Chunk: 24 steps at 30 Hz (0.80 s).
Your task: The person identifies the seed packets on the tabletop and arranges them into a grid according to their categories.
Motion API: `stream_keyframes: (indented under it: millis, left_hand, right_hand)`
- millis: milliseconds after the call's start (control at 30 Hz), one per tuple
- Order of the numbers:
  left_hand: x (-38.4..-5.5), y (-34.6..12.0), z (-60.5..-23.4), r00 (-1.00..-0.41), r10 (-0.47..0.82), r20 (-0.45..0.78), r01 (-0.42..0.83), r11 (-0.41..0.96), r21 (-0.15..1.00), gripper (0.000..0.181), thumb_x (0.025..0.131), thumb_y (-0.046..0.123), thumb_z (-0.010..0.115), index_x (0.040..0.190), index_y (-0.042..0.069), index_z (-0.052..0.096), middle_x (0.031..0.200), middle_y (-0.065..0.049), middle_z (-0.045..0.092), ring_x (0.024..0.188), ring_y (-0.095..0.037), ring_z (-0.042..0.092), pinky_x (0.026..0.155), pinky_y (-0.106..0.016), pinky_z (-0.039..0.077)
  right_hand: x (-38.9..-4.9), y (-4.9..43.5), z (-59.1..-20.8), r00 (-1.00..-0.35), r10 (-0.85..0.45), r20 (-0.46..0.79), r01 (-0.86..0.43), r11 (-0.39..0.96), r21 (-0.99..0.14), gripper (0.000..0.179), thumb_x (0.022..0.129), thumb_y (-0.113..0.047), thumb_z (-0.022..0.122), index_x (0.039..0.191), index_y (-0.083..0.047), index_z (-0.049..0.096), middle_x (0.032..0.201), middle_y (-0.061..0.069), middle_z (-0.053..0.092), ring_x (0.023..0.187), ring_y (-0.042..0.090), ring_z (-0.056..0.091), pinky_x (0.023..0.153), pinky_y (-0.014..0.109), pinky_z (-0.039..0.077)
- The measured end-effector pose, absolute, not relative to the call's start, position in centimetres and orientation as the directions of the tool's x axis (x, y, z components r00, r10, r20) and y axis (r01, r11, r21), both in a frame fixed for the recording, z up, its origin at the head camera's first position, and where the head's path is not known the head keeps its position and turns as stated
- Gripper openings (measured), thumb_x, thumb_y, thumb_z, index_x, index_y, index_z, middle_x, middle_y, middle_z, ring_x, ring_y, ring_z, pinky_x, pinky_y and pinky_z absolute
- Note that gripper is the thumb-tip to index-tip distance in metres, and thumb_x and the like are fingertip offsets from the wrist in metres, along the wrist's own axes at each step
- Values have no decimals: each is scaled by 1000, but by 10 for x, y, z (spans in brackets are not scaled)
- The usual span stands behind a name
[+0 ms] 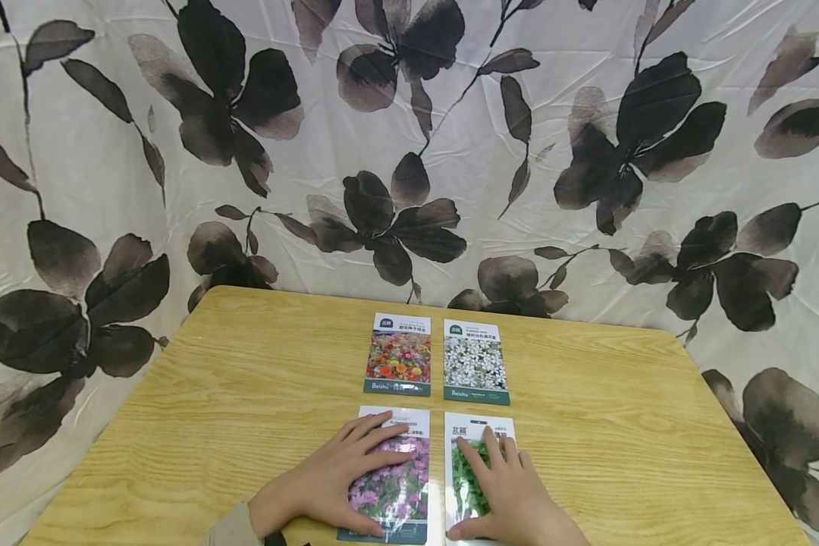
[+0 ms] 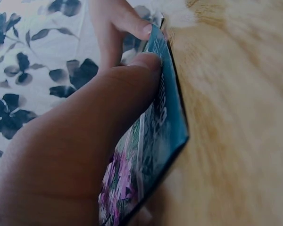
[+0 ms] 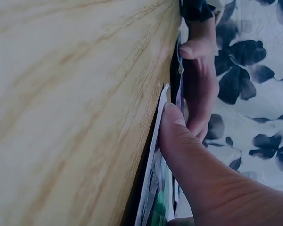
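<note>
My left hand (image 1: 341, 474) lies with spread fingers on a seed packet with pink-purple flowers (image 1: 409, 485), thumb near its teal bottom strip. The left wrist view shows that thumb on the packet's teal edge (image 2: 172, 113). On a seed packet with green leaves (image 1: 467, 485) rests my right hand (image 1: 515, 489), its fingers spread over the upper part and the thumb at the lower left corner. In the right wrist view the thumb (image 3: 179, 127) touches the packet's white edge (image 3: 153, 136). The hands cover parts of both packets.
Behind them on the wooden table (image 1: 259, 379) lie two more seed packets, one with mixed orange and red flowers (image 1: 399, 356) and one with white flowers (image 1: 476, 364). A floral-print cloth (image 1: 491, 152) hangs at the table's back edge.
</note>
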<state>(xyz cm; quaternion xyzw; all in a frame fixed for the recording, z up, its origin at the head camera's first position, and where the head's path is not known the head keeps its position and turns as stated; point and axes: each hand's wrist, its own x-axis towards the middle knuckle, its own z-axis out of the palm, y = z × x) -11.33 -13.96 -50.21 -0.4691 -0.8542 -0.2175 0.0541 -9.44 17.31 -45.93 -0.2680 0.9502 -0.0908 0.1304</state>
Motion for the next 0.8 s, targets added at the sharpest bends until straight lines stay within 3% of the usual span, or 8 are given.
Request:
stream_keyframes:
  millis: [800]
  left_hand:
    - [-113, -140, -503, -560, 773, 297, 819, 463, 338, 89, 79, 77, 61, 154, 33, 38, 162, -3, 25, 148, -35, 19, 107, -62, 32]
  right_hand:
    - [-96, 177, -459, -828, -535, -167, -476, 829, -294, 114, 68, -86, 59, 154, -16, 35, 156, 25, 25, 138, 51, 28, 99, 72, 34]
